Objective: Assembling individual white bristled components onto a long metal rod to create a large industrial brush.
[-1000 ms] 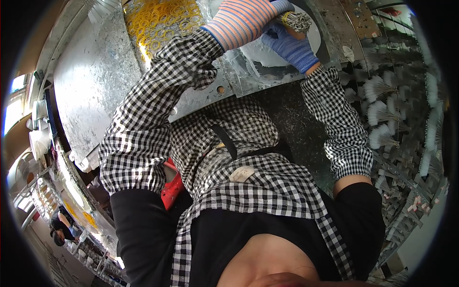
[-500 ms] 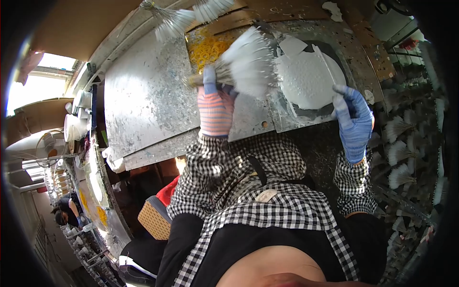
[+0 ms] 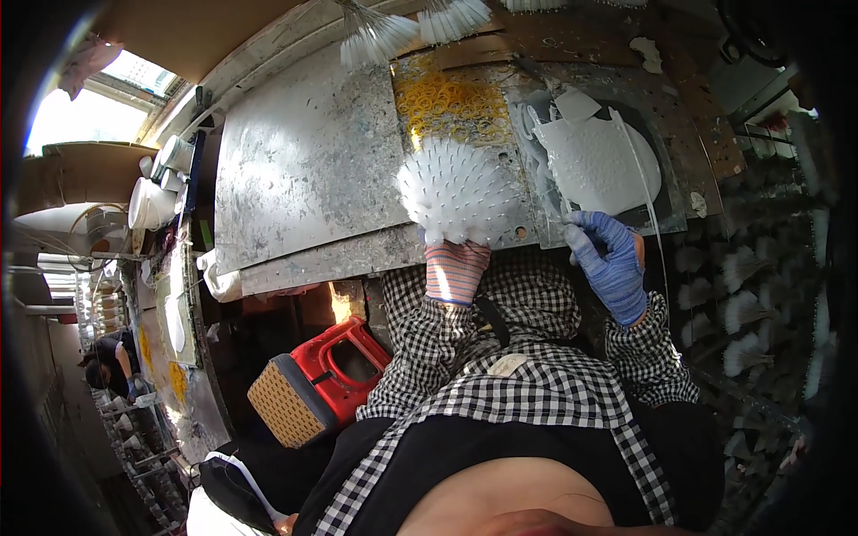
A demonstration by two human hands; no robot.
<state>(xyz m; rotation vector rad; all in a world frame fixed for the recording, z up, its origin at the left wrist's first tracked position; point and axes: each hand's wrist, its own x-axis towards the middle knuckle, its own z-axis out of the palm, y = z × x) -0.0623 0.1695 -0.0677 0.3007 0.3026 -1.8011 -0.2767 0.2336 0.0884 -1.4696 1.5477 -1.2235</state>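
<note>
My left hand (image 3: 457, 272), in a pink-striped glove with blue-grey fingers, is closed on a bundle of thin wire stems with white feathery ends (image 3: 458, 189). The white dome points upward and hides most of the fingers and stems. My right hand (image 3: 608, 265), in a blue glove, pinches at the near edge of a board (image 3: 672, 192). Its fingertips meet at the lower end of a narrow white streak (image 3: 551, 161); I cannot make out what they hold. White paste (image 3: 599, 165) is spread on the board, and a thin white stick (image 3: 636, 154) lies along its right side.
Yellow rubber bands (image 3: 451, 105) lie heaped behind the bundle, beside a stained metal sheet (image 3: 308, 170). More white bundles (image 3: 380, 40) rest at the far edge. A red stool (image 3: 353, 366) stands below left; racks of bundles (image 3: 746, 268) fill the right. Another person (image 3: 116, 362) works far left.
My left hand has drawn nearer and turned the bundle from sideways to its white ends facing up. The right hand has left the thin stick and moved left, toward the paste's near left corner.
</note>
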